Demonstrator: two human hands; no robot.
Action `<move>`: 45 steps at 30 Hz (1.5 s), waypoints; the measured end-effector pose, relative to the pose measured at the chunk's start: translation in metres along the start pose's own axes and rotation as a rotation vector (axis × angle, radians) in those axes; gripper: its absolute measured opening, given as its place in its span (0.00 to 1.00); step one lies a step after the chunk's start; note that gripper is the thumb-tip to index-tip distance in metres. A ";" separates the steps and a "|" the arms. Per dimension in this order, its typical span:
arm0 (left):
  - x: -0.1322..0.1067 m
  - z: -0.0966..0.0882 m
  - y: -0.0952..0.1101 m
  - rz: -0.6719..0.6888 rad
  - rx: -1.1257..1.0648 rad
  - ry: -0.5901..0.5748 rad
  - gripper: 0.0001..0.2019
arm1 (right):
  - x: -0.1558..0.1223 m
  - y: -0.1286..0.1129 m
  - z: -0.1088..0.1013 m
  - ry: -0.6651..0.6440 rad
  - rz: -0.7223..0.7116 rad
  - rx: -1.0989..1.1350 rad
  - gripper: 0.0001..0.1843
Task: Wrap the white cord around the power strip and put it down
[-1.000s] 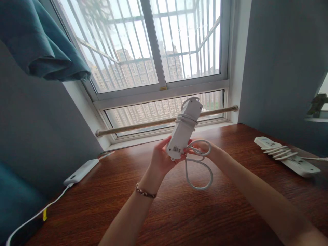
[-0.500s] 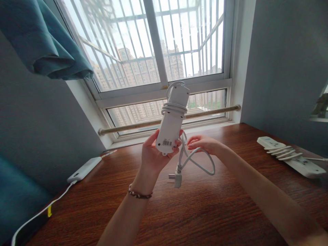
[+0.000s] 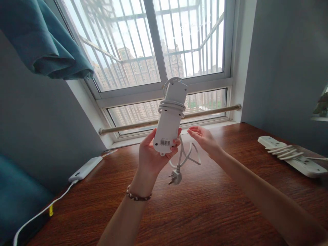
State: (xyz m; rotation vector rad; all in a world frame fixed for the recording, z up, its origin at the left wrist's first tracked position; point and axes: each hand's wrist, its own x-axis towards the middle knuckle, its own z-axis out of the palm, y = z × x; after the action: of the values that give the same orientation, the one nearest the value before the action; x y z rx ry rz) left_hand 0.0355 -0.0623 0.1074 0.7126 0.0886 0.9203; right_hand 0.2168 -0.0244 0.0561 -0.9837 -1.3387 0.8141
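My left hand point(image 3: 151, 155) grips the lower end of a white power strip point(image 3: 169, 119), held upright above the wooden table point(image 3: 194, 212) with its barcoded back toward me. Its white cord point(image 3: 171, 106) is wound several turns round the upper part. The loose end hangs down in a small loop to the plug point(image 3: 175, 177), which dangles just above the table. My right hand point(image 3: 202, 136) hovers just right of the strip, its fingers slightly curled and apart, with the cord loop below it; nothing is visibly pinched in it.
A second white power strip point(image 3: 289, 155) with its cord wrapped round it lies at the table's right edge. A third strip point(image 3: 85, 168) lies at the left by the wall, its cable point(image 3: 38, 215) trailing off. A brass rod point(image 3: 205, 112) runs along the window; a teal curtain point(image 3: 43, 37) hangs upper left.
The strip has risen and shifted left. The cord loop my right hand held has shrunk and slipped free; the plug now dangles, and my right hand has lifted away from the cord.
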 end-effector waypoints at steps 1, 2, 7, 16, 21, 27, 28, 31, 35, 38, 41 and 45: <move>-0.001 0.000 0.000 0.000 0.003 -0.008 0.23 | -0.003 -0.004 0.001 0.001 -0.070 -0.005 0.26; -0.001 0.000 0.001 0.000 0.008 -0.017 0.23 | -0.006 -0.008 0.003 -0.050 -0.125 -0.009 0.27; -0.004 0.003 0.002 -0.007 0.012 -0.032 0.24 | -0.018 -0.016 0.009 -0.232 -0.267 -0.203 0.25; -0.013 0.014 0.007 0.031 -0.038 -0.002 0.24 | 0.000 0.015 0.001 0.059 -0.146 -0.496 0.29; -0.016 0.016 0.010 0.046 -0.113 0.028 0.24 | -0.018 -0.007 0.007 -0.004 -0.315 -0.421 0.23; -0.019 0.016 0.015 0.060 -0.241 0.030 0.23 | -0.047 -0.014 0.032 -0.468 -0.586 -0.492 0.60; -0.020 0.016 0.017 0.062 -0.244 0.039 0.23 | -0.047 -0.010 0.033 -0.448 -0.581 -0.502 0.56; -0.023 0.018 0.021 0.083 -0.231 0.072 0.24 | -0.033 0.001 0.024 -0.376 -0.460 -0.478 0.44; -0.026 0.017 0.027 0.080 -0.213 0.087 0.26 | 0.003 0.012 -0.011 -0.233 0.014 -0.253 0.32; -0.026 0.014 0.030 0.050 -0.224 0.067 0.24 | 0.020 0.014 -0.028 0.020 0.240 -0.149 0.19; -0.024 0.010 0.029 0.010 -0.254 0.057 0.24 | 0.015 0.004 -0.023 0.102 0.251 0.001 0.11; -0.021 0.007 0.025 0.001 -0.294 0.111 0.23 | -0.020 -0.026 0.003 -0.169 0.072 0.112 0.15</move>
State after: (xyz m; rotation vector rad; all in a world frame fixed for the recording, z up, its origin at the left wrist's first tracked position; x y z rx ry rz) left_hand 0.0076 -0.0714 0.1229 0.3890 0.0494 0.9498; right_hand 0.2107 -0.0529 0.0714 -0.8949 -1.3913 1.0342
